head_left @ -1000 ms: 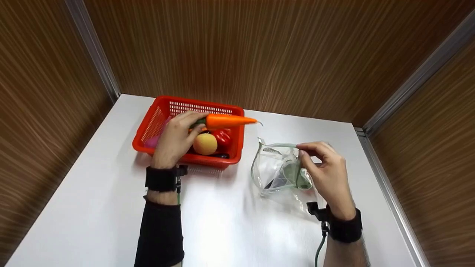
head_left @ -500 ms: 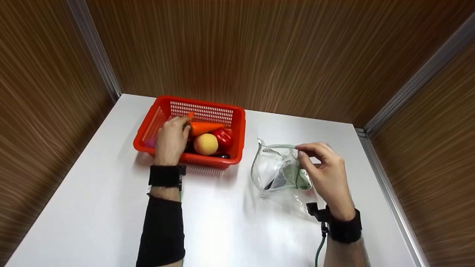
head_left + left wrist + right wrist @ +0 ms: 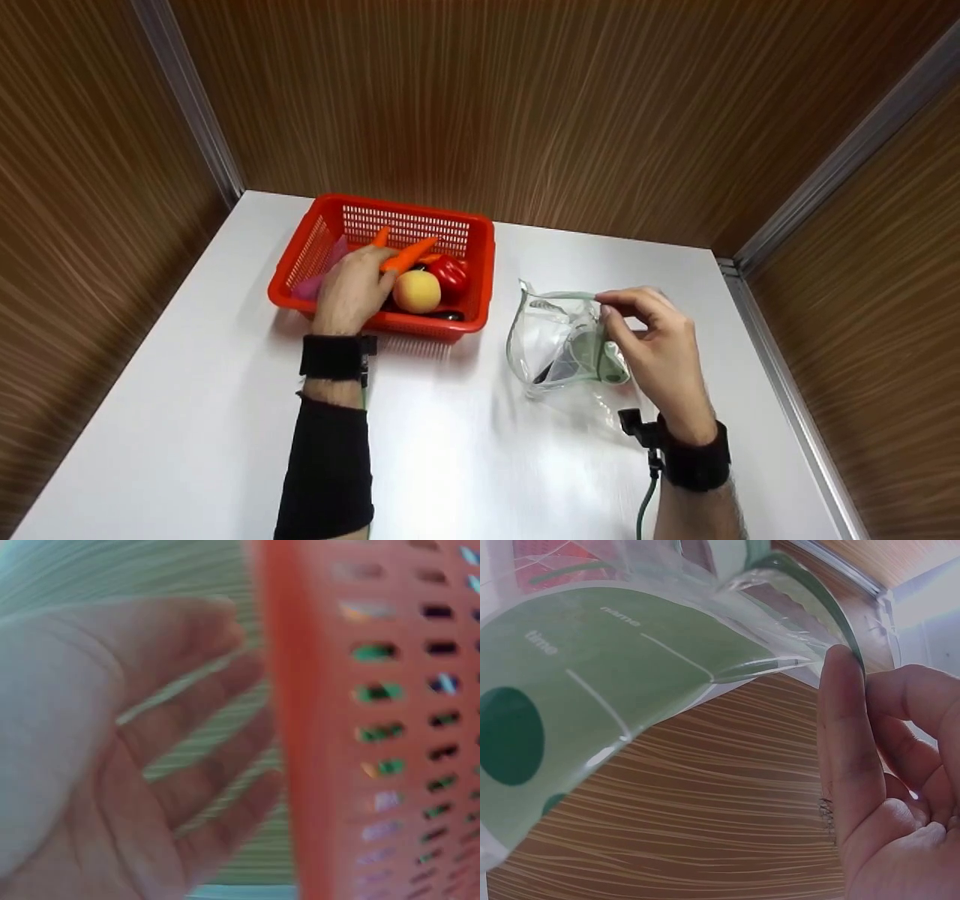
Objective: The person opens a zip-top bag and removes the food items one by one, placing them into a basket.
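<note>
My left hand is over the left half of a red plastic basket, beside two orange carrots: one slants to the right, the other points to the back. In the left wrist view the left hand has its fingers loosely extended past the basket's rim, and nothing shows in its palm. My right hand pinches the top edge of a clear, green-trimmed zip bag between thumb and finger. The bag's mouth gapes; its green printed panel fills much of the right wrist view.
A yellow peach-like fruit, a red bell pepper, a dark glossy item and something pink lie in the basket. The white table is bounded by wood-grain panels at back and sides.
The carrot my left hand held above the basket has come down into it and now slants toward the back. The fingers have loosened. My right hand and the bag have hardly moved.
</note>
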`<move>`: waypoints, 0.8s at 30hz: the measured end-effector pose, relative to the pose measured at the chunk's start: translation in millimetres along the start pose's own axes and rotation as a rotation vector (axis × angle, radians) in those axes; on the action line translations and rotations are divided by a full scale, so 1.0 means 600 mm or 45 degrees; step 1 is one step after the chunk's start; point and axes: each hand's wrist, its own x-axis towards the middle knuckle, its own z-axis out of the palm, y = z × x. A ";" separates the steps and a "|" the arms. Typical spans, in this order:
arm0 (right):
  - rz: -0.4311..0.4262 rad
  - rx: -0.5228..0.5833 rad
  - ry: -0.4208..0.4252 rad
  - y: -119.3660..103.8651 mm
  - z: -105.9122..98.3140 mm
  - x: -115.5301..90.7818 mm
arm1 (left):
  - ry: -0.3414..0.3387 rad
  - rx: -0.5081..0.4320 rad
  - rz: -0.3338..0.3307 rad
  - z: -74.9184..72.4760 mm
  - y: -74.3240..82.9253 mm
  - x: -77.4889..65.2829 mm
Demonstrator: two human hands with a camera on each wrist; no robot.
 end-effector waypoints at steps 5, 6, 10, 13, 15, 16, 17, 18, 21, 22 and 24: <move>0.016 0.008 0.000 0.001 0.000 -0.001 | 0.044 0.010 0.222 -0.008 0.036 -0.005; 0.020 0.013 -0.001 0.001 -0.001 -0.001 | 0.054 0.010 0.275 -0.008 0.045 -0.006; 0.025 0.022 -0.002 0.001 -0.002 0.000 | 0.094 0.002 0.478 -0.005 0.081 -0.016; 0.023 0.022 -0.002 0.001 -0.002 0.000 | 0.098 0.005 0.614 0.001 0.107 -0.026; 0.019 0.021 0.000 0.001 -0.001 0.000 | 0.083 0.016 0.693 0.006 0.122 -0.031; 0.018 0.021 0.001 0.001 -0.001 0.000 | 0.077 0.031 0.726 0.008 0.129 -0.034; 0.016 0.022 0.002 0.001 -0.001 -0.001 | 0.071 0.045 0.757 0.010 0.136 -0.037; 0.013 0.020 0.004 0.001 -0.001 -0.001 | 0.066 0.059 0.785 0.013 0.143 -0.040; 0.003 0.012 0.008 0.001 0.000 0.000 | 0.041 0.076 0.853 0.020 0.161 -0.048; 0.001 0.010 0.008 0.001 0.001 0.000 | 0.029 0.078 0.873 0.022 0.166 -0.051; -0.002 0.012 0.010 0.001 0.001 0.000 | 0.001 0.073 0.909 0.027 0.176 -0.055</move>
